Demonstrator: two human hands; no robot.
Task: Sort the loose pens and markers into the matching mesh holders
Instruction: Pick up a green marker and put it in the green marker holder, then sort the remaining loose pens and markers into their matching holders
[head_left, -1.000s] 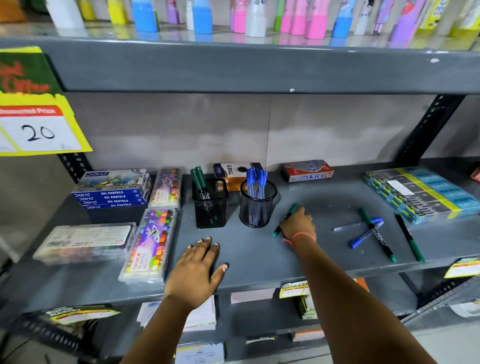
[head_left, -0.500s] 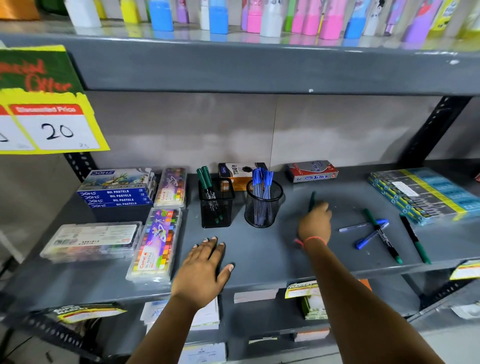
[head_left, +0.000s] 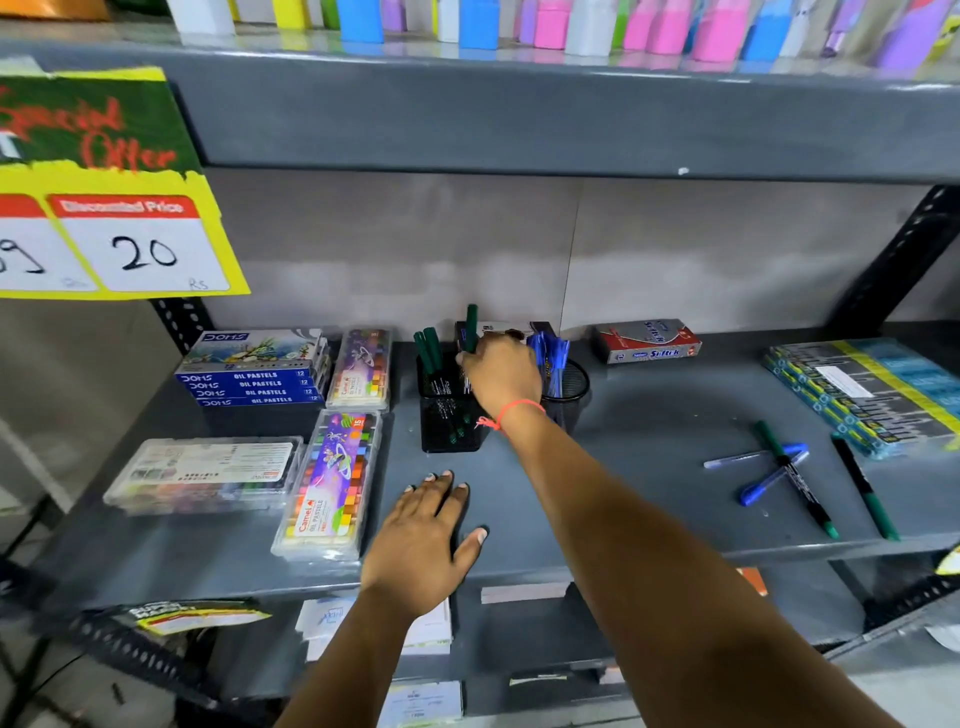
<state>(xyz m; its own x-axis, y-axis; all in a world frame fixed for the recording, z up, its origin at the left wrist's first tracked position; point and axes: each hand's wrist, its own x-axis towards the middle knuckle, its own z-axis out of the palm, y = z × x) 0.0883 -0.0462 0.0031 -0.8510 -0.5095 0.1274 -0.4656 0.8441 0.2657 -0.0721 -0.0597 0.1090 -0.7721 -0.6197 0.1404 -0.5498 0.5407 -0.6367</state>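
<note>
My right hand (head_left: 500, 373) grips a green marker (head_left: 471, 326) upright, right over the square black mesh holder (head_left: 448, 415), which has other green markers (head_left: 429, 351) standing in it. Behind my wrist is the round mesh holder (head_left: 570, 387) with several blue pens (head_left: 549, 353). My left hand (head_left: 425, 540) lies flat and open on the grey shelf (head_left: 649, 415), in front of the holders. Loose at the right lie two blue pens (head_left: 771, 478) crossed by a green marker (head_left: 797, 478), and another green marker (head_left: 866, 488) beside them.
Oil pastel boxes (head_left: 254, 369) and clear crayon cases (head_left: 332, 483) fill the shelf's left side. A red box (head_left: 647, 340) sits at the back, flat packs (head_left: 862, 389) at the far right. A yellow price sign (head_left: 109, 208) hangs at upper left, under another shelf.
My right hand lifted the green marker off the shelf and carried it left, from right of the round holder to over the square holder. My left hand stayed flat.
</note>
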